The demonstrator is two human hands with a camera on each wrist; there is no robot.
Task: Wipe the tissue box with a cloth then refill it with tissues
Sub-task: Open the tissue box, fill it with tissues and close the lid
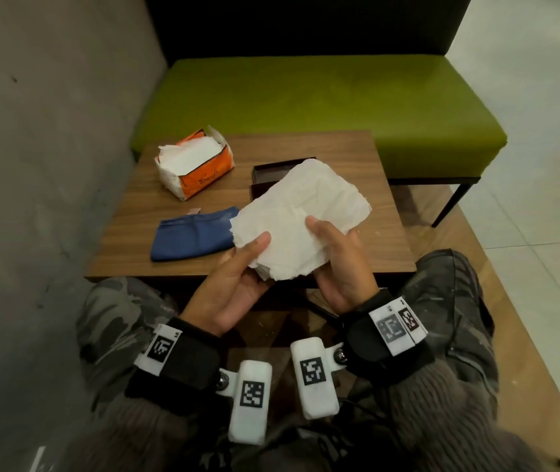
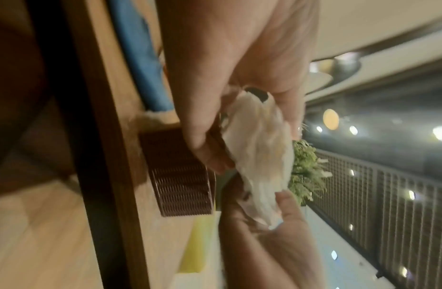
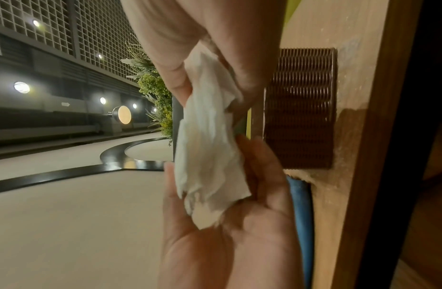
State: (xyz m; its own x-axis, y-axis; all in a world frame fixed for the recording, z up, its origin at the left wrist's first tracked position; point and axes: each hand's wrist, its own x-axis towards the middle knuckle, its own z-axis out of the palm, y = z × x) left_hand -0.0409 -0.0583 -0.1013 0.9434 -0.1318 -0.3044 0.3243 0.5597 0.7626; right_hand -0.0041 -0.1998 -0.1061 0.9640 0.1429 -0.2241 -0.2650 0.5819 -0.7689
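I hold a stack of white tissues [image 1: 302,212] in both hands, above the near half of the wooden table [image 1: 356,155]. My left hand [image 1: 254,264] grips its near left corner, thumb on top. At the near right edge, my right hand [image 1: 329,247] grips it the same way. The tissues [image 2: 257,156] [image 3: 207,146] hang pinched between thumb and fingers in both wrist views. The dark brown tissue box [image 1: 271,172] [image 2: 178,172] [image 3: 301,107] stands open behind the stack, partly hidden by it. A folded blue cloth [image 1: 193,233] lies to the left.
An opened orange tissue pack [image 1: 193,165] lies at the table's far left corner. A green bench [image 1: 305,97] runs behind the table and a grey wall [image 1: 50,131] stands on the left. My knees sit under the near table edge.
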